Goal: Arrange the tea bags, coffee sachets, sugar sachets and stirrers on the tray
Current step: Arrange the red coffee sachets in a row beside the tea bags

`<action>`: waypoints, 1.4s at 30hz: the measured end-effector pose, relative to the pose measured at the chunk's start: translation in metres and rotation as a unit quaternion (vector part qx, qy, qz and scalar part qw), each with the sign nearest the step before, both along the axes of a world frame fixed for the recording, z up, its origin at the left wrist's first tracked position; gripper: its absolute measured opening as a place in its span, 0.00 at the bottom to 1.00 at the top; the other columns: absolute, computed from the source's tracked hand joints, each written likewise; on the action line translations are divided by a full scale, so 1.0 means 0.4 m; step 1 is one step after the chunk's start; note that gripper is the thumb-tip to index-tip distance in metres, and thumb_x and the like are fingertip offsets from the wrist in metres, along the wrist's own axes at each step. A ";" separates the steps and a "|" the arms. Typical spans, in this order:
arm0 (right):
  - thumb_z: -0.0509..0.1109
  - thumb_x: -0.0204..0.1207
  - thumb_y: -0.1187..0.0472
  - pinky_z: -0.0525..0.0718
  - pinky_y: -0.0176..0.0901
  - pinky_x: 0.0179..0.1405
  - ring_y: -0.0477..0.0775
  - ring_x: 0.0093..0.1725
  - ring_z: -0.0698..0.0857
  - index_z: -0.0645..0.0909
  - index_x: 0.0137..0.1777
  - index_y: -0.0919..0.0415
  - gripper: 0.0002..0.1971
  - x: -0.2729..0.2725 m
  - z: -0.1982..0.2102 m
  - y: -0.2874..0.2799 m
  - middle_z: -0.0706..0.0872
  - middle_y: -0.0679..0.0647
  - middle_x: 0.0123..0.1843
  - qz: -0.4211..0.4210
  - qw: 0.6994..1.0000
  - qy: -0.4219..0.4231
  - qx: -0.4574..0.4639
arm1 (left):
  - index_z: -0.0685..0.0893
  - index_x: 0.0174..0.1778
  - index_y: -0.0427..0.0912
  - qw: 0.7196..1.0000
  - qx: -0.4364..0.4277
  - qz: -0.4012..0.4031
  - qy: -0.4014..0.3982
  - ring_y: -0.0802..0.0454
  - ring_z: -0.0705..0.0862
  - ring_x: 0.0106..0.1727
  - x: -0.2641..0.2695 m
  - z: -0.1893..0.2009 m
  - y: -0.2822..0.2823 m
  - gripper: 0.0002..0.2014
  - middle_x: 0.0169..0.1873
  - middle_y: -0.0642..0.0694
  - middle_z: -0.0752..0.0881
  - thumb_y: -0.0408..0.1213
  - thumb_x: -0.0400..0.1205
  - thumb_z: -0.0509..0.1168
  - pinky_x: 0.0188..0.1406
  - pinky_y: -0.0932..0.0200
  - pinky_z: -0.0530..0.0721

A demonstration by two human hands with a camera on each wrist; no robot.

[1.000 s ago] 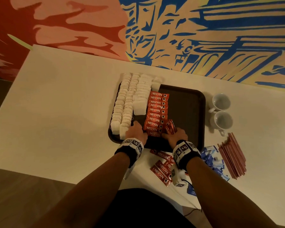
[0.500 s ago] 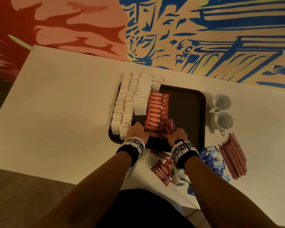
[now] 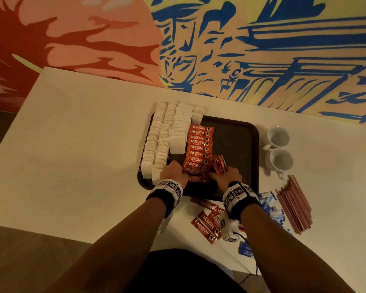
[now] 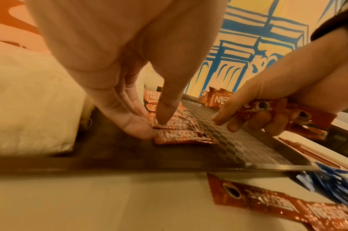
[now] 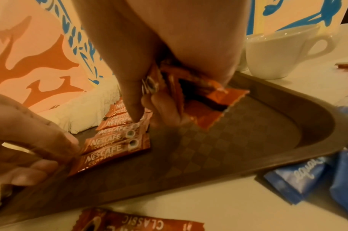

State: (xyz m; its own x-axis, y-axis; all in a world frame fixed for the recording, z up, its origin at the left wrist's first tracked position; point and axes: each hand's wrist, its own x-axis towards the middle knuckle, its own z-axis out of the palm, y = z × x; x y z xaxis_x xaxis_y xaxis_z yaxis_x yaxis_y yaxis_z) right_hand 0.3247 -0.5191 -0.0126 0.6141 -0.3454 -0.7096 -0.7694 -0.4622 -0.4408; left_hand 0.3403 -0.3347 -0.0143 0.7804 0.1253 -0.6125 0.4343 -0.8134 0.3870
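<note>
You are laying the coffee sachets (image 3: pixel 198 153) in a column on the tray (image 3: pixel 237 144). Your left hand (image 3: pixel 174 172) steadies the nearest one with straight fingers; your right hand (image 3: pixel 227 176) clasps a spare bundle (image 3: pixel 220 163). Next, feed one below the column.

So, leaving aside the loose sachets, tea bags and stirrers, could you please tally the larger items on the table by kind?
White cups: 2
Dark tray: 1
Total: 3
</note>
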 end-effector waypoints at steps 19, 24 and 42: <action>0.81 0.70 0.53 0.89 0.53 0.46 0.59 0.41 0.88 0.83 0.61 0.62 0.23 -0.031 -0.041 0.008 0.91 0.61 0.49 0.002 0.997 0.061 0.051 | 0.84 0.57 0.41 0.999 0.051 0.014 0.005 0.41 0.87 0.51 0.005 -0.017 -0.005 0.11 0.52 0.42 0.88 0.39 0.81 0.69 0.43 0.55 0.77; 0.81 0.72 0.55 0.86 0.51 0.42 0.56 0.36 0.86 0.83 0.59 0.62 0.19 -0.037 -0.044 0.015 0.89 0.59 0.43 0.002 0.995 0.066 0.078 | 0.83 0.60 0.40 0.998 0.065 0.010 -0.002 0.40 0.87 0.56 0.000 -0.028 -0.014 0.11 0.56 0.41 0.87 0.39 0.83 0.68 0.49 0.53 0.81; 0.77 0.79 0.49 0.78 0.39 0.25 0.46 0.24 0.77 0.80 0.42 0.57 0.13 -0.084 0.327 -0.058 0.80 0.49 0.27 0.123 0.955 -0.133 0.236 | 0.85 0.63 0.46 0.929 -0.349 0.039 -0.120 0.53 0.90 0.47 -0.105 0.382 -0.052 0.15 0.52 0.49 0.90 0.51 0.86 0.66 0.44 0.59 0.91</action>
